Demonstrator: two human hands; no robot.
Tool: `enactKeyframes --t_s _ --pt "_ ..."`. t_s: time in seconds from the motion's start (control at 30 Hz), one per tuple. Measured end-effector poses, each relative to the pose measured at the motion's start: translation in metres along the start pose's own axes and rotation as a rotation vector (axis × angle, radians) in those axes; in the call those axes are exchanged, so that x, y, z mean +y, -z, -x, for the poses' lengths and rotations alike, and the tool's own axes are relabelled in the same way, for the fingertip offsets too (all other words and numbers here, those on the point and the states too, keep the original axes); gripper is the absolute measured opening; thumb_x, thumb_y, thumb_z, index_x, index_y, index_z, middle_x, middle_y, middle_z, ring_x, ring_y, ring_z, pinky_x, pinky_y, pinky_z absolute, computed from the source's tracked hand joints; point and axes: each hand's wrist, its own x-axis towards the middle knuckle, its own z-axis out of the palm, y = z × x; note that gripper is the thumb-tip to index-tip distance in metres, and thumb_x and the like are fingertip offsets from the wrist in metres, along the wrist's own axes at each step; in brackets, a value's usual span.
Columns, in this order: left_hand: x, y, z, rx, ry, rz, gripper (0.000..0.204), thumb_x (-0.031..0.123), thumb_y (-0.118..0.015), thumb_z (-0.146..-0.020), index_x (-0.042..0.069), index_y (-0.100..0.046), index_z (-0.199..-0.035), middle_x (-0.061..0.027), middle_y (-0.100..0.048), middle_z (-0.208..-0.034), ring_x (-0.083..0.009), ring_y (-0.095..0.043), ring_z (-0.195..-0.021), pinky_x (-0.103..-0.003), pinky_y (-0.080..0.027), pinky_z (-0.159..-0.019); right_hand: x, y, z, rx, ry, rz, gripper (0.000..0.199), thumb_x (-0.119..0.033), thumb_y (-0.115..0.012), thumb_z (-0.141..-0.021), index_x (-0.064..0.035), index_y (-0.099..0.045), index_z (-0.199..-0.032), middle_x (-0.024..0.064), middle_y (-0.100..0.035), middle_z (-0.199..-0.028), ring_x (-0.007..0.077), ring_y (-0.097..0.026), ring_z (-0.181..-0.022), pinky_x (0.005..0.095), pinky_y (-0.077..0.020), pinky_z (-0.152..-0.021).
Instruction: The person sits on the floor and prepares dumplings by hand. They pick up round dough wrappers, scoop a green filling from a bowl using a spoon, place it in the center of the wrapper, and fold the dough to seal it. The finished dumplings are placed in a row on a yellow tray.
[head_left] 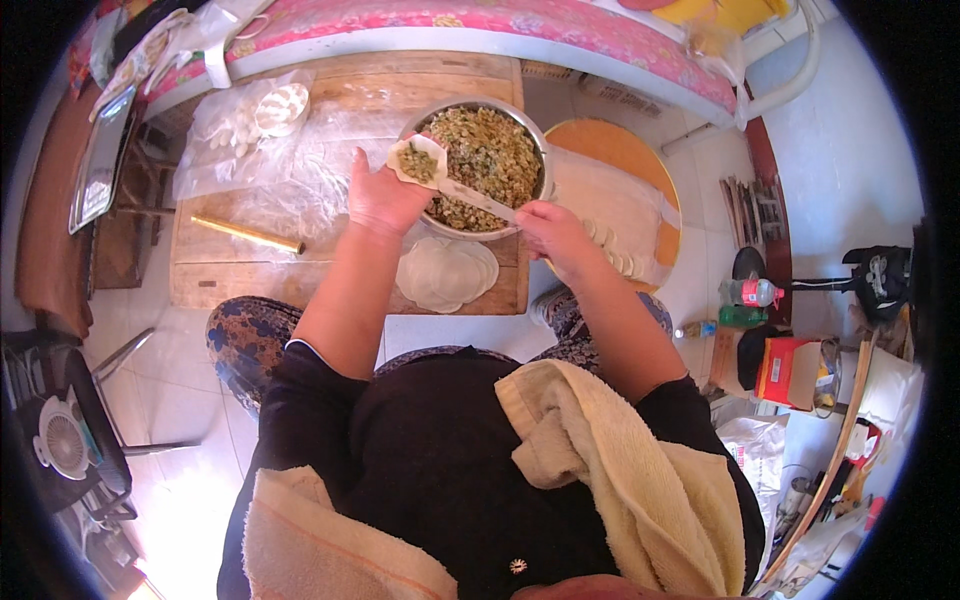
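Observation:
A round dumpling wrapper (399, 158) lies across the fingers of my left hand (385, 203), thumb held out to the side. Chopped filling (419, 161) sits in the wrapper's middle. My right hand (553, 238) grips the end of a flat, pale spatula (482, 199); its tip touches the wrapper's edge or is just beside it. Beneath the spatula stands a metal bowl (546, 165) full of chopped green-brown filling (495, 150). A stack of wrappers (447, 276) rests on the wooden table (345, 277) in front of the bowl.
A golden rolling pin (248, 234) lies left on the table. Behind it, a plastic sheet (200, 175) carries pale dough pieces (232, 132) and a white dish (282, 108). To the right, a round orange board (669, 185) holds a row of dumplings (622, 262).

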Motion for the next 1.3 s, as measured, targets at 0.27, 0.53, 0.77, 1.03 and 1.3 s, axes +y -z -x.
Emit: enactKeyframes --t_s 0.27,0.53,0.77,1.03,1.3 --pt "-0.006 -0.009 0.012 -0.020 0.110 -0.075 0.077 0.064 -0.018 -0.094 -0.002 -0.045 -0.124 -0.0181 -0.051 -0.125 -0.0329 -0.048 -0.116 -0.051 -0.035 -0.101 -0.004 0.001 0.003 0.088 0.278 0.165 0.019 -0.021 -0.061 -0.091 -0.0049 -0.064 -0.099 -0.0025 -0.055 -0.076 0.0075 -0.049 -0.064 0.0237 -0.0434 -0.059" --pt "-0.024 -0.023 0.022 -0.069 0.240 -0.153 0.080 0.065 -0.015 -0.094 -0.002 -0.046 -0.124 -0.0183 -0.050 -0.127 -0.0334 -0.045 -0.119 -0.050 -0.030 -0.106 0.003 0.011 -0.002 0.156 0.291 0.235 0.022 -0.024 -0.060 -0.091 -0.0046 -0.064 -0.099 -0.0023 -0.056 -0.076 0.0077 -0.050 -0.065 0.0240 -0.0441 -0.059" --pt "-0.019 -0.006 0.022 -0.034 0.176 -0.137 0.078 0.061 -0.020 -0.095 -0.002 -0.037 -0.137 -0.0191 -0.043 -0.138 -0.0340 -0.040 -0.128 -0.051 -0.025 -0.111 -0.013 0.018 0.010 0.229 0.261 0.173 0.020 -0.023 -0.061 -0.090 -0.0042 -0.065 -0.096 -0.0028 -0.055 -0.072 0.0075 -0.050 -0.063 0.0252 -0.0440 -0.058" --pt "0.002 -0.004 0.073 -0.030 0.109 -0.256 0.072 0.057 -0.023 -0.097 -0.004 -0.042 -0.130 -0.0228 -0.046 -0.134 -0.0324 -0.044 -0.125 -0.047 -0.032 -0.108 0.002 0.039 -0.023 0.461 0.777 1.357 0.019 -0.023 -0.066 -0.081 -0.0050 -0.070 -0.086 0.0087 -0.063 -0.071 0.0258 -0.061 -0.070 0.0390 -0.0481 -0.063" --pt "0.009 -0.024 0.151 -0.260 0.233 -0.346 0.077 0.061 -0.030 -0.094 -0.004 -0.034 -0.135 -0.0240 -0.043 -0.137 -0.0355 -0.044 -0.126 -0.047 -0.031 -0.109 -0.038 -0.061 0.037 0.652 1.058 1.393 0.035 -0.023 -0.074 -0.071 -0.0136 -0.062 -0.102 0.0057 -0.056 -0.114 0.0259 -0.050 -0.115 0.0499 -0.0369 -0.097"
